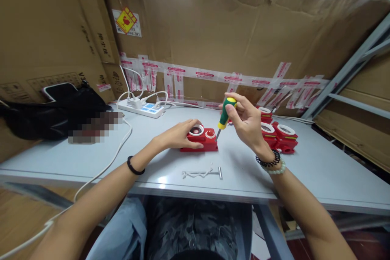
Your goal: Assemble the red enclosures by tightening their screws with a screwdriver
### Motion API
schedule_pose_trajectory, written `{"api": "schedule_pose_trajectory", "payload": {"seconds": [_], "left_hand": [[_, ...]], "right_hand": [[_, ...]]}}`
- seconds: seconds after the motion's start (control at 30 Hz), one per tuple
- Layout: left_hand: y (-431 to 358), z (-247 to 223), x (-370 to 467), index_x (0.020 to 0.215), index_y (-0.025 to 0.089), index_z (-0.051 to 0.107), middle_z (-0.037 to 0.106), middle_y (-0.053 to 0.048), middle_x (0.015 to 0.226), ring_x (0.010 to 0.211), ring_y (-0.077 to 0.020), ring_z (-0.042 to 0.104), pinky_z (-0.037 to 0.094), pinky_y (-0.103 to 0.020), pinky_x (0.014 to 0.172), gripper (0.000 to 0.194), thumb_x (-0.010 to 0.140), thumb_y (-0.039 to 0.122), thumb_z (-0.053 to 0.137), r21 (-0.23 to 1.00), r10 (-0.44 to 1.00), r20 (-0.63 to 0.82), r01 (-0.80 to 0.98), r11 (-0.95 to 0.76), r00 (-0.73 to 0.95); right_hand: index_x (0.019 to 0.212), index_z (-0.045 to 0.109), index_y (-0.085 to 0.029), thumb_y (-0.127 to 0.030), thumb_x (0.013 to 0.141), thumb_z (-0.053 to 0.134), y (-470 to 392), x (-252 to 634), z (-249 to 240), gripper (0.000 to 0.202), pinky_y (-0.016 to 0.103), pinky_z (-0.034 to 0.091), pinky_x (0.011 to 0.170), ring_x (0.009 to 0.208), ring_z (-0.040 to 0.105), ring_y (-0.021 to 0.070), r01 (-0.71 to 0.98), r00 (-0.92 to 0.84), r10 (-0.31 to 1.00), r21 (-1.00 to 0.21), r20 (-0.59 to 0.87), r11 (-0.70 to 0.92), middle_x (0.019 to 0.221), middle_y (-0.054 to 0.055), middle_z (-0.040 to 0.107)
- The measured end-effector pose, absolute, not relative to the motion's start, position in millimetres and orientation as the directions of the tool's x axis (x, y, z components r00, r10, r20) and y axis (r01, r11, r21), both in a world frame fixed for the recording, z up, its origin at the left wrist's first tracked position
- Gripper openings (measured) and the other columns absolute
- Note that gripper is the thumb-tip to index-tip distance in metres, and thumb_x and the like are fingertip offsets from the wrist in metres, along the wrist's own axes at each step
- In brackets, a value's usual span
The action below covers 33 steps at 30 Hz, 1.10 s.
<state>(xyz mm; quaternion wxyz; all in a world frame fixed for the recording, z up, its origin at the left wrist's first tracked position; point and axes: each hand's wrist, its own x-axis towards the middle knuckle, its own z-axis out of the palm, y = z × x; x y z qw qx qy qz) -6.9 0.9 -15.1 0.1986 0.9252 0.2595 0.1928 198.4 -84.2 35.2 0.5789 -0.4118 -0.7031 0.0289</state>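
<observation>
A red box-shaped device [207, 144] with a round white-rimmed window lies on the table in front of me. My left hand [185, 135] grips its left side, thumb along the front and fingers behind. In my right hand [245, 120] is a screwdriver [224, 115] with a green and yellow handle, held tilted. Its tip meets the device's right end, near a small round red part with a white ring. Whether a screw sits under the tip is too small to tell. Nearer the table edge lies a metal T-shaped tool [219, 173] with a white cord [198, 175] beside it.
Several similar red devices [286, 142] stand to the right, behind my right hand. A white power strip [141, 107] with plugs and cables is at the back left. Beyond a black bag [61, 113] on the left, cardboard [207, 28] walls the table's rear.
</observation>
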Motion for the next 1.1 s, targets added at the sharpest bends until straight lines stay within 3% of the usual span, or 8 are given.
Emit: {"api": "schedule_pose_trajectory", "payload": {"seconds": [0.17,0.27,0.37,0.53,0.7,0.77,0.9,1.1], "left_hand": [[1,-16,-7,0.117,0.022,0.047,0.058,-0.007,0.111,0.098,-0.0243,0.059,0.047,-0.037,0.086,0.062,0.069,0.057,0.067,0.461,0.558,0.258,0.407,-0.788,0.789],[1,-16,-7,0.117,0.022,0.046,0.058,-0.008,0.112,0.099,-0.0243,0.059,0.047,-0.037,0.086,0.062,0.070,0.057,0.067,0.463,0.557,0.261,0.404,-0.789,0.788],[1,-15,-7,0.117,0.023,0.046,0.058,-0.007,0.112,0.099,-0.0241,0.059,0.048,-0.036,0.085,0.062,0.069,0.057,0.067,0.469,0.555,0.255,0.400,-0.787,0.792],[0,-15,-6,0.117,0.023,0.046,0.058,-0.007,0.111,0.098,-0.0244,0.059,0.048,-0.037,0.085,0.062,0.069,0.057,0.067,0.458,0.561,0.256,0.413,-0.787,0.787],[1,-16,-7,0.117,0.023,0.046,0.057,-0.007,0.112,0.099,-0.0239,0.059,0.048,-0.036,0.086,0.062,0.069,0.056,0.067,0.477,0.557,0.253,0.399,-0.783,0.791],[1,-16,-7,0.117,0.023,0.047,0.058,-0.008,0.112,0.099,-0.0242,0.059,0.047,-0.037,0.086,0.063,0.068,0.057,0.068,0.481,0.561,0.252,0.401,-0.780,0.789],[0,-15,-7,0.117,0.023,0.048,0.059,-0.007,0.111,0.098,-0.0246,0.059,0.047,-0.037,0.085,0.063,0.068,0.057,0.067,0.485,0.570,0.251,0.408,-0.773,0.782],[0,-15,-7,0.117,0.022,0.048,0.059,-0.008,0.111,0.097,-0.0248,0.059,0.047,-0.037,0.084,0.064,0.068,0.058,0.067,0.482,0.568,0.250,0.408,-0.776,0.784]], "right_hand": [[0.092,0.061,-0.020,-0.036,0.081,0.062,-86,191,35,0.019,0.026,0.047,0.062,0.064,0.054,0.0114,0.733,0.095,0.469,-0.381,0.878,0.563,0.074,-0.001,0.058],[0.109,0.059,-0.022,-0.036,0.091,0.047,-86,192,35,0.026,0.026,0.047,0.063,0.069,0.056,0.0121,0.706,0.027,0.532,-0.393,0.846,0.589,0.087,0.002,0.062],[0.118,0.053,-0.024,-0.037,0.093,0.041,-84,193,36,0.030,0.024,0.046,0.056,0.063,0.056,0.0109,0.587,-0.017,0.622,-0.496,0.783,0.640,0.080,0.000,0.061],[0.089,0.060,-0.021,-0.040,0.084,0.058,-86,194,40,0.020,0.024,0.042,0.055,0.055,0.048,0.0095,0.753,0.070,0.528,-0.392,0.847,0.528,0.065,-0.003,0.052],[0.121,0.050,-0.024,-0.037,0.092,0.042,-87,199,40,0.033,0.024,0.047,0.059,0.066,0.058,0.0120,0.602,-0.065,0.662,-0.500,0.746,0.623,0.078,-0.001,0.061],[0.113,0.054,-0.023,-0.040,0.090,0.048,-85,200,40,0.029,0.023,0.045,0.055,0.061,0.056,0.0113,0.596,-0.051,0.655,-0.503,0.754,0.626,0.072,-0.002,0.059],[0.084,0.059,-0.021,-0.042,0.082,0.060,-87,200,41,0.021,0.023,0.041,0.053,0.051,0.048,0.0096,0.773,0.080,0.551,-0.401,0.831,0.492,0.059,-0.004,0.052],[0.121,0.050,-0.025,-0.037,0.090,0.046,-90,208,44,0.034,0.025,0.047,0.059,0.067,0.059,0.0128,0.615,-0.084,0.713,-0.526,0.696,0.587,0.083,0.000,0.064]]}}
